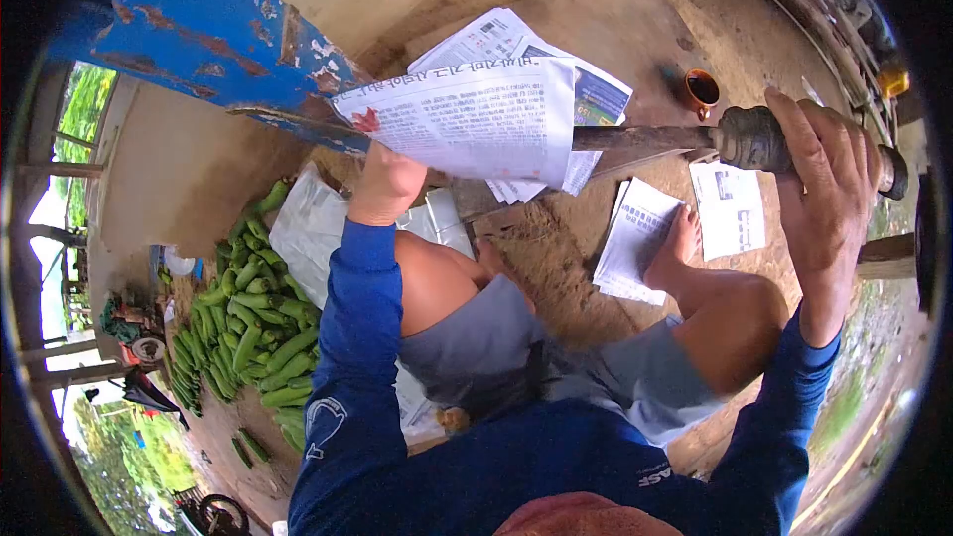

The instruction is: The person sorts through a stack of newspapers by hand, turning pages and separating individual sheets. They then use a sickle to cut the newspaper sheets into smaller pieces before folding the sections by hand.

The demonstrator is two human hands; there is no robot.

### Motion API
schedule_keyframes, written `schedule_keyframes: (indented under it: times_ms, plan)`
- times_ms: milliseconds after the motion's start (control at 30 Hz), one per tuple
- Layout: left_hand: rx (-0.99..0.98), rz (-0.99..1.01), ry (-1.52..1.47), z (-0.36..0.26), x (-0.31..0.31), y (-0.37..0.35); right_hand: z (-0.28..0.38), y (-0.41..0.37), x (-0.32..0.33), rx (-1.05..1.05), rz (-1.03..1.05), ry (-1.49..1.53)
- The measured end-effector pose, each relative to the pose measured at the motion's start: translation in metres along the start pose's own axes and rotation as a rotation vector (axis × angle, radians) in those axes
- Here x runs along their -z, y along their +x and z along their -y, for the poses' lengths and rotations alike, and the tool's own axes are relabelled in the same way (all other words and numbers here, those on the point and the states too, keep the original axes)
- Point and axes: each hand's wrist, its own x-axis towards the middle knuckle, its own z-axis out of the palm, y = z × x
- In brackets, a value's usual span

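Note:
My left hand [389, 184] grips a printed newspaper sheet [476, 114] from below; its fingers are mostly hidden behind the paper. My right hand [829, 174] is closed around the dark, knobbed handle of a long knife [645, 138]. The blade runs leftward behind or inside the folded sheet, and a thin tip shows past the paper's left side. Under the raised sheet lie more newspapers [486, 35] on the floor. Another newspaper stack [640, 238] sits by one bare foot, with a single printed sheet [728, 208] beside it.
A heap of long green gourds [258, 318] lies at the left, next to crumpled pale sheeting [310, 223]. An orange mug [701, 89] with dark liquid stands at upper right. A peeling blue beam [208, 40] juts in at upper left.

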Motion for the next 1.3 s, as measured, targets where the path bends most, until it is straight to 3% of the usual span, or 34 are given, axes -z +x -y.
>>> schedule_keyframes:
  times_ms: [33, 100, 200, 300, 433, 867, 1033, 1167, 1300]
  plan:
    - [0.013, -0.024, 0.202, 0.01, 0.009, -0.004, 0.001, 0.004, 0.003, 0.008, 0.007, 0.011]
    - [0.128, 0.016, 0.032, -0.013, -0.013, -0.004, 0.003, 0.013, 0.008, 0.025, 0.025, 0.029]
    - [0.198, -0.03, 0.207, -0.026, -0.02, -0.001, 0.007, 0.023, 0.01, 0.046, 0.046, 0.04]
    - [0.365, 0.049, 0.118, -0.034, -0.009, -0.004, -0.012, 0.023, 0.002, 0.057, 0.09, 0.03]
    - [0.483, 0.194, 0.233, -0.045, -0.005, -0.005, -0.031, 0.007, -0.004, 0.064, 0.131, 0.06]
    - [0.657, 0.363, 0.1, -0.02, 0.012, -0.003, -0.03, -0.042, -0.029, -0.044, 0.395, 0.253]
    - [0.68, 0.415, 0.22, -0.009, 0.006, 0.004, -0.003, -0.044, -0.042, -0.088, 0.377, 0.303]
    - [0.737, 0.352, 0.038, -0.012, 0.019, -0.005, -0.008, -0.047, -0.045, -0.063, 0.397, 0.311]
    - [0.762, 0.454, 0.119, -0.004, 0.023, -0.007, -0.006, -0.06, -0.049, -0.041, 0.442, 0.356]
